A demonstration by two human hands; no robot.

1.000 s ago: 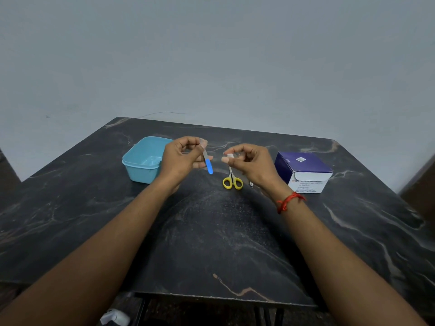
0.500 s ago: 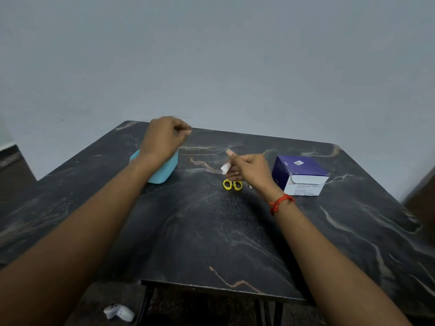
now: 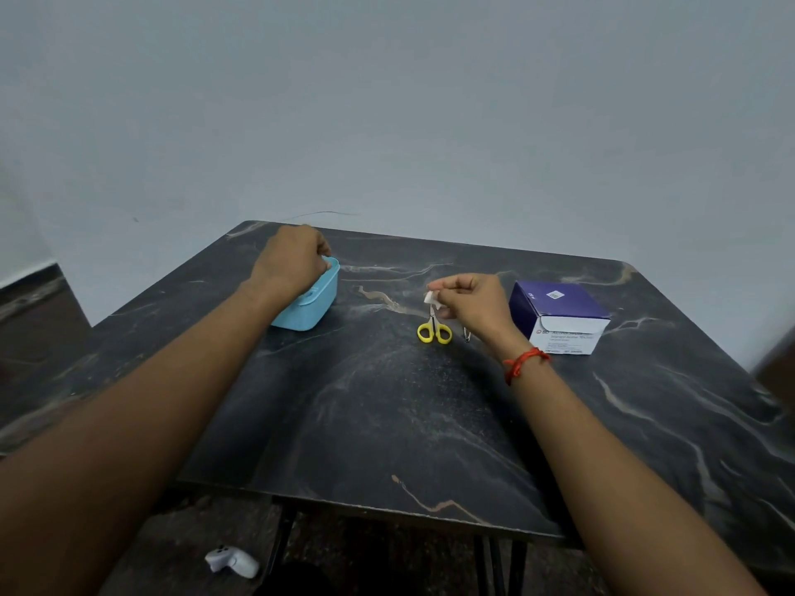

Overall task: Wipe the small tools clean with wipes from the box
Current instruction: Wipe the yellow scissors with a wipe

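My left hand (image 3: pixel 291 261) hangs over the light blue tub (image 3: pixel 310 312) at the table's back left, fingers curled down past the rim. Whatever they hold is hidden. My right hand (image 3: pixel 471 304) pinches a small white wipe (image 3: pixel 431 298) just above the yellow-handled scissors (image 3: pixel 434 332), which lie on the dark marble table (image 3: pixel 378 415). A thin metal tool (image 3: pixel 467 336) lies right of the scissors, partly under my wrist. The purple and white wipe box (image 3: pixel 559 317) stands to the right.
A pale wall rises close behind the table's far edge. On the floor under the near-left table edge lies a white controller (image 3: pixel 232 561). Black table legs show below the front edge.
My left hand carried the blue-tipped tool from the middle over to the tub and lowered to its rim; the tool is out of sight now. My right hand stayed above the scissors with the wipe.
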